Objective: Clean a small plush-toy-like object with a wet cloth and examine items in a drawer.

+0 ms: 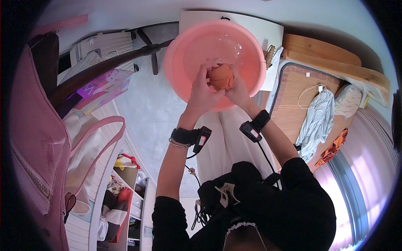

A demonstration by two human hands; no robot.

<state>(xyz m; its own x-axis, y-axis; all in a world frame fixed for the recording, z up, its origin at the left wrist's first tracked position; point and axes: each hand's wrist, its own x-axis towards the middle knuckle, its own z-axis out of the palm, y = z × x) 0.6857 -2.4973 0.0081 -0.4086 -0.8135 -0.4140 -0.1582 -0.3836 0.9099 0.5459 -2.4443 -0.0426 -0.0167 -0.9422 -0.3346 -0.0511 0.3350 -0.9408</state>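
Note:
Both my hands are closed round a balled orange cloth [221,76], which looks crumpled and rounded. My left hand [202,93] grips it from the left and my right hand [240,91] from the right. Some of the fingers are hidden behind the bundle. The cloth is held over the near part of a round pink basin [172,67]. Clear water with bright reflections shows inside the basin, beyond my hands. Whether the cloth touches the water I cannot tell.
The basin stands on a white surface [273,31], with a brush [270,54] to its right. A bed with a woven mat [289,90] and pale clothing [317,121] lies right. Left are a pink bag [42,146], a dark wooden rail [104,65] and open shelves [127,173].

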